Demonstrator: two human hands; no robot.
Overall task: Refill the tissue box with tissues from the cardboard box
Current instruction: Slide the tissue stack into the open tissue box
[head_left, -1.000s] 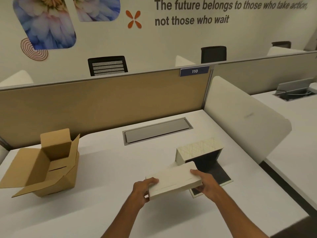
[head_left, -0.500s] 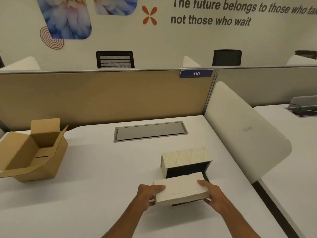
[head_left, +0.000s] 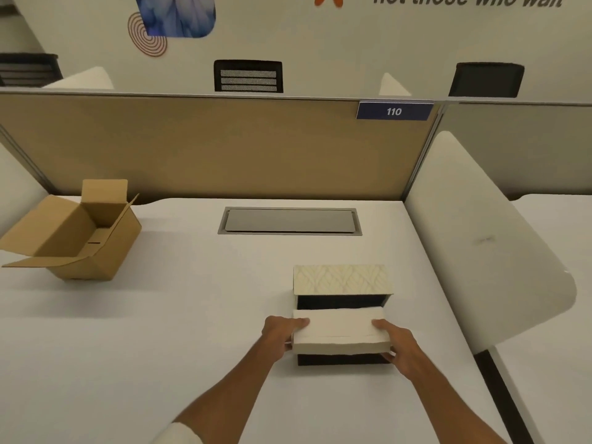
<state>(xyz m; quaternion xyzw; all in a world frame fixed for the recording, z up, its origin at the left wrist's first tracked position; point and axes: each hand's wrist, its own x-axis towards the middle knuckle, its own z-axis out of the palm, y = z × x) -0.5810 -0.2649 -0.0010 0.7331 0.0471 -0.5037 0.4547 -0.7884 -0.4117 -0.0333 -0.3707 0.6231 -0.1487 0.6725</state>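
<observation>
A white rectangular tabletop (head_left: 160,331) carries all the items. Near its front right stands a cream, pattern-faced tissue box (head_left: 342,279) with a dark interior; its open side faces the person, and a dark flap or base panel (head_left: 339,359) shows below the held item at the near side.

Both hands hold a cream-white rectangular block of stacked tissues (head_left: 340,331) directly in front of the tissue box opening. The block's far edge sits at the lower lip of the opening, level with it; whether it has entered the cavity cannot be told. The left hand (head_left: 281,334) grips the block's left end, thumb on top and the fingers (head_left: 298,322) wrapped around that end. The right hand (head_left: 398,347) grips the right end in the same manner, thumb on top, remaining fingers underneath and largely hidden. Both grasps are closed on the block.

At the far left of the tabletop, well apart from the tissue box, sits a brown corrugated cardboard box (head_left: 83,235), tilted, with its flaps spread open. Its visible interior shows bare cardboard only.

A grey rectangular cable hatch (head_left: 290,221) is set flush in the tabletop near the rear edge. Behind it runs a tan partition panel (head_left: 192,145) bearing a blue label marked 110 (head_left: 394,111). A white curved side divider (head_left: 480,235) bounds the tabletop on the right.
</observation>
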